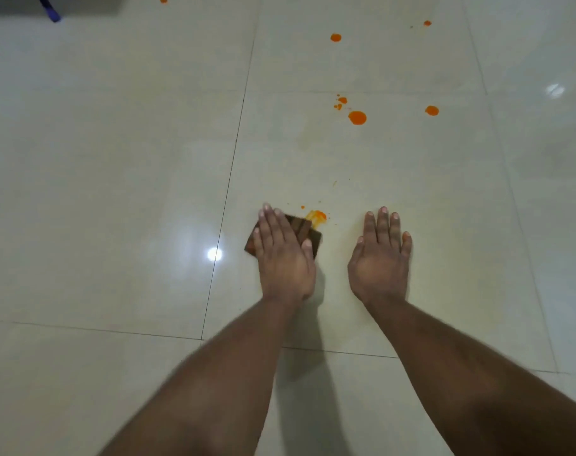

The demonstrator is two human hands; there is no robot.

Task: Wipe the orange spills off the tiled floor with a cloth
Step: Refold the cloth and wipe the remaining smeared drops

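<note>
My left hand point(281, 255) lies flat on a folded brown cloth point(308, 232) and presses it to the pale tiled floor point(115, 179). A smeared orange spill point(318, 216) touches the cloth's far right corner. My right hand point(382, 255) rests flat on the floor, fingers apart, holding nothing, to the right of the cloth. Farther ahead lie a large orange drop point(357, 117) with small splashes point(341, 102) beside it, another drop point(431, 110) to the right, and single drops point(335, 37) point(427, 23) point(163, 0) near the far edge.
A dark object with a blue strap or handle point(51, 11) sits at the top left corner. Grout lines cross the glossy tiles, and light reflections point(214, 254) point(555, 90) shine on them. A faint yellowish smear shows around my right hand.
</note>
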